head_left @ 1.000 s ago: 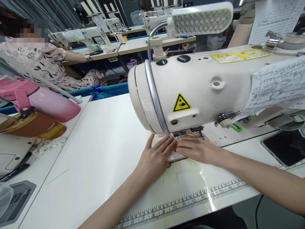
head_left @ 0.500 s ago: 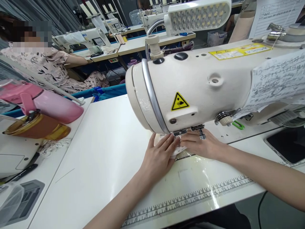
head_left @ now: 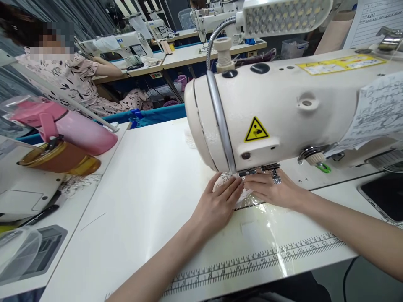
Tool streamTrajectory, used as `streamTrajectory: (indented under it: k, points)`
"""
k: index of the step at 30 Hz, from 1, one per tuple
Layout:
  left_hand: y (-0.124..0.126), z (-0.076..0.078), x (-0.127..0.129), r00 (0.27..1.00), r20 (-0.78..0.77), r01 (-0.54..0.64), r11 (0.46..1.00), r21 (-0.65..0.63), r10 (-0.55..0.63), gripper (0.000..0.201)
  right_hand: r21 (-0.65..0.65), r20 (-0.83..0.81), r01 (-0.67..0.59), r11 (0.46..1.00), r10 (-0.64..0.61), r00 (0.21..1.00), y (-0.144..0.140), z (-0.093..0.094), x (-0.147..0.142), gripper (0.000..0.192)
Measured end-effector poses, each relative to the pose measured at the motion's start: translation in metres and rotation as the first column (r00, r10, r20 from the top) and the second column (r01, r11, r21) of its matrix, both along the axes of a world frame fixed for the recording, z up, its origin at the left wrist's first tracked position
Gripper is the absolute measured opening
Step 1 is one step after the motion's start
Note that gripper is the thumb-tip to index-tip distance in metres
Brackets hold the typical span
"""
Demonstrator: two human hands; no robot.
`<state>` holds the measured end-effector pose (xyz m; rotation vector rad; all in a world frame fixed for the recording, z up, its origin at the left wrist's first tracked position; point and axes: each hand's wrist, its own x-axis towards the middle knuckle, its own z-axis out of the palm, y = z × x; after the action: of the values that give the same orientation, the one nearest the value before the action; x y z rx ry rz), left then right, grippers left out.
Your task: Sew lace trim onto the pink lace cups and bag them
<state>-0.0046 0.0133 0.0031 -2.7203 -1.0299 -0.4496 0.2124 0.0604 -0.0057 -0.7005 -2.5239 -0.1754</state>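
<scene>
— Any containers near the hands?

— Well off to the left, a pink bottle [head_left: 75,132] lies on an amber jar [head_left: 59,158]; contents can't be made out.

— What crowds the work?

— The sewing machine head [head_left: 277,113] overhangs both hands and hides the needle.

— And the grip?

— The left hand [head_left: 217,203] and right hand [head_left: 272,191] lie flat, fingers extended, fingertips meeting, pressing the small white fabric piece [head_left: 241,195] under them against the table [head_left: 145,188].
</scene>
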Motion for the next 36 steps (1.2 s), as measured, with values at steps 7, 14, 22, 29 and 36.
streamTrajectory:
  k: [7, 14, 22, 29, 36]
  points:
    - [0.006, 0.006, -0.013, 0.998, -0.058, 0.0, 0.996, -0.092, -0.005, 0.043, -0.038, -0.002, -0.079, 0.996, 0.079, 0.997, -0.001, -0.011, -0.006, 0.023]
    - [0.013, 0.012, -0.02, 0.995, -0.103, 0.009, 0.999, -0.047, -0.014, 0.04, -0.035, -0.027, -0.114, 0.993, 0.113, 0.993, -0.006, -0.012, -0.014, 0.025]
    - [0.009, 0.011, -0.015, 0.989, -0.145, -0.03, 0.999, -0.013, 0.027, 0.041, -0.047, -0.066, -0.087, 0.995, 0.083, 0.994, -0.007, -0.015, -0.014, 0.025]
    - [0.004, 0.009, -0.007, 0.985, -0.147, -0.088, 0.996, 0.004, 0.087, 0.041, -0.048, -0.05, -0.039, 0.998, 0.036, 0.998, -0.009, -0.008, -0.014, 0.019]
    - [0.002, 0.006, -0.005, 0.983, -0.128, -0.132, 0.991, 0.007, 0.131, 0.041, 0.05, -0.036, 0.002, 0.999, -0.001, 0.999, -0.008, -0.002, -0.013, 0.019]
